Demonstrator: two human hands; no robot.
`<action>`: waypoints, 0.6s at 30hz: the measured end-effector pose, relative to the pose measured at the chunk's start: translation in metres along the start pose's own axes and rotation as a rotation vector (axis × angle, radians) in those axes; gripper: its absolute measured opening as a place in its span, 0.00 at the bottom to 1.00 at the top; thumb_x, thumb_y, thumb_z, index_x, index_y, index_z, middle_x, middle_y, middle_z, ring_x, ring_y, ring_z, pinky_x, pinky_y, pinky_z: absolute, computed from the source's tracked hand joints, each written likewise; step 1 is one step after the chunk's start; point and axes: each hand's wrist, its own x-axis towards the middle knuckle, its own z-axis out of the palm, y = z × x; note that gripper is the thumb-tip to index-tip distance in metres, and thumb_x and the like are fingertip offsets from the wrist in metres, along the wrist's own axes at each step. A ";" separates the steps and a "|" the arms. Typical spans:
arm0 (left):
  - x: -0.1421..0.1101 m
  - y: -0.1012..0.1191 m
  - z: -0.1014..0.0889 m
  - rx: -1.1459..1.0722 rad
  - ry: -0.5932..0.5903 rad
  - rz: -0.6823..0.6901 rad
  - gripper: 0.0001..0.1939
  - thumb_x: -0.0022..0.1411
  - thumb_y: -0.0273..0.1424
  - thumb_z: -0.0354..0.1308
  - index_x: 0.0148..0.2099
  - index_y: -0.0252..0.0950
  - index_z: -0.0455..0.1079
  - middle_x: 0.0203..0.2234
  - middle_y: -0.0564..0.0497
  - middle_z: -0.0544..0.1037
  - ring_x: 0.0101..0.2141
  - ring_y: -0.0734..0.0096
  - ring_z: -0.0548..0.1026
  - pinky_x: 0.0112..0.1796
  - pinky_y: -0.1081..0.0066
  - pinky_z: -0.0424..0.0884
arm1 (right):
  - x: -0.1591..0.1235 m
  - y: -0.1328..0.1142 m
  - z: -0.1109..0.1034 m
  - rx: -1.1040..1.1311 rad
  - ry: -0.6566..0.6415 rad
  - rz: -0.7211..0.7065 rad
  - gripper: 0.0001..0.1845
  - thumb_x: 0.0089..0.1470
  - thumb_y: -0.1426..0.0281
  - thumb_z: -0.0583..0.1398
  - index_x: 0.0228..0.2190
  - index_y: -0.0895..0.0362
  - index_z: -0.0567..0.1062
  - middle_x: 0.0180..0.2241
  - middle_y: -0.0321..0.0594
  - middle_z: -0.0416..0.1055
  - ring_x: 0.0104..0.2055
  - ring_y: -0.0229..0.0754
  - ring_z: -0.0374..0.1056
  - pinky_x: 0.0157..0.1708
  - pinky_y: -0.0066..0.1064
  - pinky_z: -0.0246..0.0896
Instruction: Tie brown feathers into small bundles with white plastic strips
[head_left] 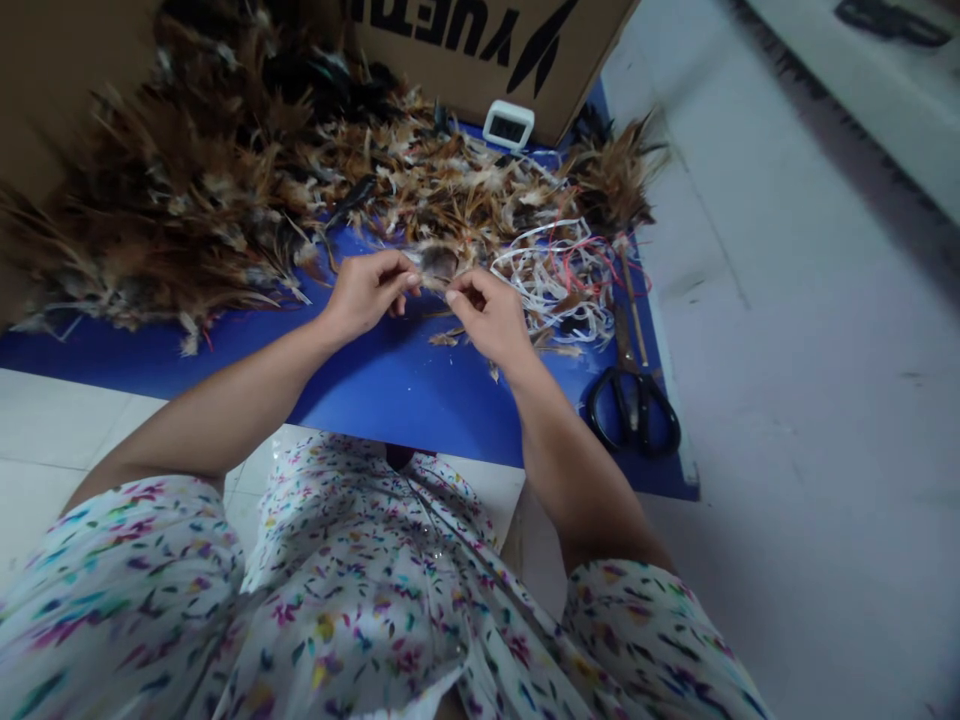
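Between my two hands a small feather (439,263), grey-brown with a pale base, is held just above the blue table (405,390). My left hand (369,292) pinches it from the left with thumb and forefinger. From the right, the thumb and forefinger of my right hand (489,308) close on its other end; the exact grip is small and hard to see. Loose brown feathers (450,190) lie heaped just beyond my fingers. Beside my right hand is a tangle of white and red ties (559,270).
Large bundles of brown feathers (202,190) fill the table's left and back. A cardboard box (480,50) stands behind a small white digital clock (509,125). Black-handled scissors (634,410) and a thin stick (634,305) lie near the right edge, below another feather bundle (615,175).
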 end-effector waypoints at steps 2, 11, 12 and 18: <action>-0.001 0.002 -0.001 0.091 0.012 0.072 0.11 0.67 0.36 0.61 0.33 0.36 0.74 0.18 0.56 0.74 0.18 0.79 0.70 0.23 0.78 0.65 | 0.001 -0.002 0.000 0.018 -0.015 0.028 0.05 0.55 0.71 0.61 0.28 0.55 0.71 0.25 0.31 0.68 0.27 0.35 0.61 0.32 0.31 0.58; 0.003 -0.007 -0.013 0.405 -0.030 0.514 0.09 0.69 0.34 0.59 0.38 0.37 0.78 0.24 0.54 0.78 0.28 0.76 0.77 0.35 0.74 0.72 | 0.003 0.002 -0.002 0.157 -0.056 0.021 0.03 0.53 0.71 0.60 0.28 0.55 0.73 0.26 0.33 0.69 0.29 0.36 0.62 0.34 0.31 0.58; 0.003 -0.008 -0.014 0.423 -0.033 0.551 0.10 0.70 0.34 0.58 0.39 0.37 0.78 0.26 0.53 0.79 0.29 0.75 0.78 0.36 0.73 0.72 | 0.003 0.001 -0.003 0.164 -0.053 0.016 0.03 0.54 0.70 0.60 0.28 0.55 0.73 0.26 0.33 0.70 0.29 0.36 0.62 0.33 0.31 0.57; 0.001 -0.006 -0.019 0.485 -0.038 0.643 0.11 0.70 0.35 0.56 0.40 0.38 0.78 0.44 0.47 0.83 0.44 0.70 0.82 0.43 0.72 0.77 | 0.000 -0.004 -0.008 0.107 -0.059 -0.098 0.03 0.53 0.72 0.58 0.28 0.55 0.72 0.27 0.34 0.70 0.30 0.36 0.63 0.35 0.32 0.57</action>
